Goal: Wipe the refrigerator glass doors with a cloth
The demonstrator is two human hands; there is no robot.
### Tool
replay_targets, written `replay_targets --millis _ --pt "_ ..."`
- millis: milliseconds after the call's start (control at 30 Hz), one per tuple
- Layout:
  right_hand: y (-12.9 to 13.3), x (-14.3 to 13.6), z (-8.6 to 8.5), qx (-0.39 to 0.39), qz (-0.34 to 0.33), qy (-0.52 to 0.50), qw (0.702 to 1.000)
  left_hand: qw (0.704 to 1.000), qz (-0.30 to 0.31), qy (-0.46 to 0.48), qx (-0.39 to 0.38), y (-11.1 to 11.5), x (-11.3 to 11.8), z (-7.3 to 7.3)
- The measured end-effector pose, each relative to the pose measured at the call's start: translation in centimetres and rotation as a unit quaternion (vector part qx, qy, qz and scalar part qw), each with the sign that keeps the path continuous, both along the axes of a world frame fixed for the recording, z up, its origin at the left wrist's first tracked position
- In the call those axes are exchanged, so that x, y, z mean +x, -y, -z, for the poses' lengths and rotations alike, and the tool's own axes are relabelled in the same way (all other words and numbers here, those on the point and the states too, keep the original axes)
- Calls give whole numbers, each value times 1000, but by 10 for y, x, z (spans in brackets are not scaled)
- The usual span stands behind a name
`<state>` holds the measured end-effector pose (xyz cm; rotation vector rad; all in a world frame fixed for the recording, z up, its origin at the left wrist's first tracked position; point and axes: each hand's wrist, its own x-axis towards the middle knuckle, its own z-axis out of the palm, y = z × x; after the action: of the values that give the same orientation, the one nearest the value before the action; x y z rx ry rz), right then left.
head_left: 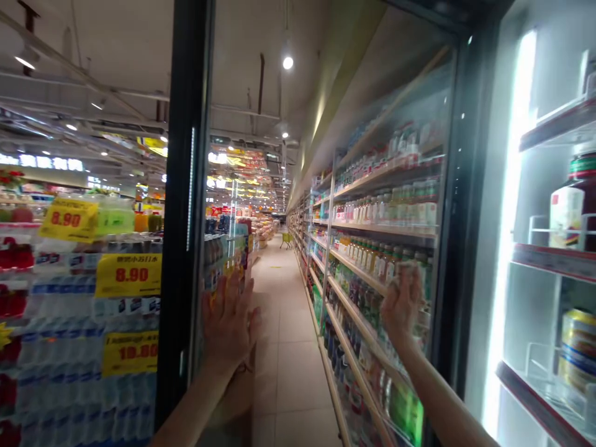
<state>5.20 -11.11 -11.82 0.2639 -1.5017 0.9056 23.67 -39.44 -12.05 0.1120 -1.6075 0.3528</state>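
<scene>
A glass door [288, 323] in a dark frame stands swung out in front of me, and the aisle shows through it. My left hand [229, 316] is spread against the pane near the left frame bar, fingers apart. Farther right, my right hand [403, 304] is raised at the glass with its fingers bent and closed. A pale patch shows at those fingertips, but motion blur hides what it is. Bottled drinks [379, 257] on shelves appear in the glass behind this hand.
At right, a lit cooler holds a dark bottle [568, 205] and a gold can [577, 347] on wire shelves. Stacked water packs [88, 347] with yellow price signs [128, 275] stand at left. A green shopping cart [285, 239] is far down the tiled aisle.
</scene>
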Motion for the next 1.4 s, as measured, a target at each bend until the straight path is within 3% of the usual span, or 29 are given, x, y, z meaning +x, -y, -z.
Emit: replay_targets --millis 100,167,367,433,533,600,733,800,833,900,1000,1067,1100,1167,1267,1333,1400 --pt "43 29 25 199 -30 -90 975 1000 4 -1 2 2 -1 0" --pt "54 36 29 251 -34 -130 959 1000 6 -2 0 4 -1 0" --pt "30 15 6 34 2 -84 996 1000 14 -7 1 5 -3 0" --pt "38 21 13 57 -7 -85 995 1000 9 -10 -3 5 -4 0" --pt "50 31 43 191 -32 -99 976 1000 3 -12 -6 7 -5 1" --pt "40 24 61 194 -27 -83 977 1000 4 -10 -7 8 -6 2" --pt "-5 -8 70 -31 20 31 999 1000 7 -7 2 9 -7 4" --pt "-8 -9 69 -76 28 50 996 1000 13 -5 5 9 -8 3" --pt "0 -3 70 -54 24 37 998 1000 18 -3 5 9 -8 2" --pt "27 19 76 64 -4 -13 998 1000 24 -2 3 9 -8 -1" --pt "62 47 87 259 -58 -71 961 1000 23 -2 2 10 -8 -2" --pt "56 44 89 283 -57 -77 954 1000 24 5 10 9 -8 3" --pt "45 37 88 250 -44 -67 965 999 25 12 16 9 -7 9" --pt "15 16 83 119 -11 -18 993 999 30 21 25 7 -6 26" --pt "-12 -1 78 -36 16 49 998 998 35 34 29 2 -4 53" --pt "0 9 83 -10 8 41 999 998 33 38 31 0 -3 64" --pt "26 30 91 96 -20 5 995 999 29 34 30 0 -3 67"
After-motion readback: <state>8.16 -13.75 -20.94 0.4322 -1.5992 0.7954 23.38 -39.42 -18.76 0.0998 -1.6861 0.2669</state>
